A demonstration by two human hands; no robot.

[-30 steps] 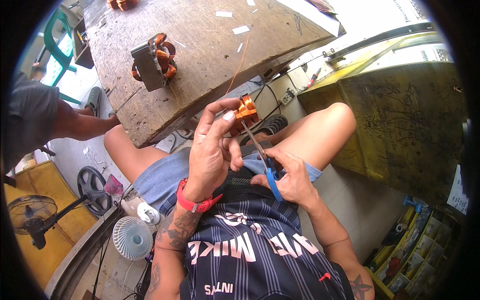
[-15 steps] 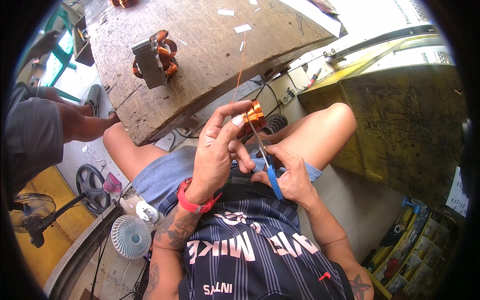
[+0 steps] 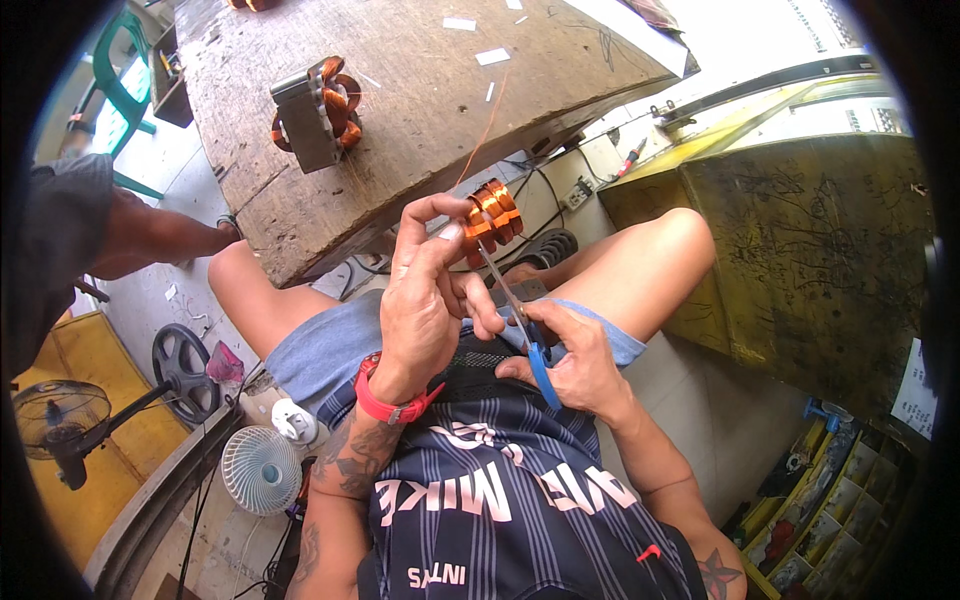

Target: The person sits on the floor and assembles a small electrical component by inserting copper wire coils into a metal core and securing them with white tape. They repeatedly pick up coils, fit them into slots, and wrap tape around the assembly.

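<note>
My left hand [image 3: 425, 285] is closed on a copper wire coil [image 3: 494, 212], held above my lap near the table's front edge. Thumb and forefinger are at the coil's left side. A thin copper wire [image 3: 487, 135] runs from there up onto the table. My right hand [image 3: 577, 358] grips blue-handled scissors [image 3: 542, 372], their blades pointing up and left with the tips against the coil's lower side. The tips are partly lost against the coil, so I cannot tell whether they touch a strand.
On the wooden table [image 3: 420, 100] stands a metal stator core [image 3: 312, 120] with copper windings, along with several white paper strips [image 3: 491, 57]. At left are a person's leg [image 3: 160, 230], a black fan [image 3: 65, 425] and a small white fan [image 3: 261, 470]. A yellow panel [image 3: 780, 240] stands at right.
The coil has turned and shows more of its upper side. My left hand has shifted slightly left, the scissors slightly down. The person at left has moved left.
</note>
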